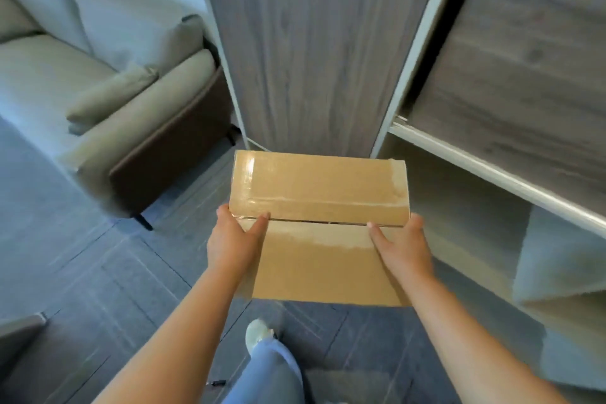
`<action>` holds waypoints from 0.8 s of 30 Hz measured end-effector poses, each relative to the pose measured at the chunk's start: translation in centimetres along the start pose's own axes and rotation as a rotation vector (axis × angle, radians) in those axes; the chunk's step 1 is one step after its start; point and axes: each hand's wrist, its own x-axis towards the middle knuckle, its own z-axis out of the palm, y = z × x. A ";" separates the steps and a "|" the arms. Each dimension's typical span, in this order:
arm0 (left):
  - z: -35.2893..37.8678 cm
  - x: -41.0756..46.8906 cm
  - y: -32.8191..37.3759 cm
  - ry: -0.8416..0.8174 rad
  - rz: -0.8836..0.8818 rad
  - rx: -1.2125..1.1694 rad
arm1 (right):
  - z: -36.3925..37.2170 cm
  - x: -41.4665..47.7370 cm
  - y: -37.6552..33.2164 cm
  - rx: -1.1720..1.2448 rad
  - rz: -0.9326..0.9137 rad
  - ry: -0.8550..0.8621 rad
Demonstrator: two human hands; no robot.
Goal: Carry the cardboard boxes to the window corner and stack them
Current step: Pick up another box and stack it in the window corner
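A brown cardboard box (319,223), taped along its top seam, is held in the air in front of me at the middle of the view. My left hand (234,239) grips its left side, thumb lying on the top flap and fingers wrapped under the edge. On the opposite side my right hand (401,248) holds it the same way, thumb on top. The box's underside and my fingers below it are hidden.
A beige sofa (131,102) with cushions stands at the left. A grey wood-grain cabinet panel (308,49) rises straight ahead, with open shelves (492,170) to the right. My leg and shoe (259,334) are over dark floor tiles; a small dark object (217,382) lies on them.
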 end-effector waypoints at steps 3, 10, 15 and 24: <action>-4.8 3.8 -2.0 0.091 -0.071 -0.070 | 4.5 2.0 -6.7 -0.030 -0.119 -0.098; -15.5 12.9 -7.1 0.281 -0.194 -0.167 | 15.4 4.1 -21.5 -0.042 -0.344 -0.249; -21.6 17.0 -10.1 0.423 -0.255 -0.219 | 22.2 4.3 -29.9 -0.047 -0.468 -0.348; -28.7 21.0 -14.3 0.671 -0.423 -0.280 | 31.8 4.2 -42.2 -0.073 -0.696 -0.569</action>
